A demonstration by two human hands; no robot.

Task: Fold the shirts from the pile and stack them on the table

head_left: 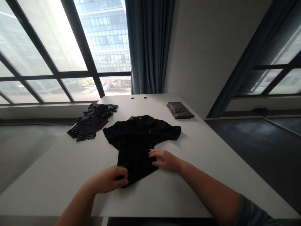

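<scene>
A black short-sleeved polo shirt (pixel 138 141) lies spread out with its collar away from me and its hem slanting towards me. At the hem's left corner my left hand (pixel 113 179) is closed, thumb and curled fingers pinching the cloth. My right hand (pixel 166 160) rests by the shirt's right side edge. Its fingers are apart and reach over the cloth, with the thumb below them. A small light mark shows on the shirt's chest, and both sleeves stick out sideways with some folds.
A white table (pixel 70 182) carries everything. Crumpled dark clothes with white stripes (pixel 94 121) lie at the back left, and a folded grey-brown cloth (pixel 180 110) at the back right. Two round holes are in the far tabletop. Beyond stand a blue curtain (pixel 150 47) and windows.
</scene>
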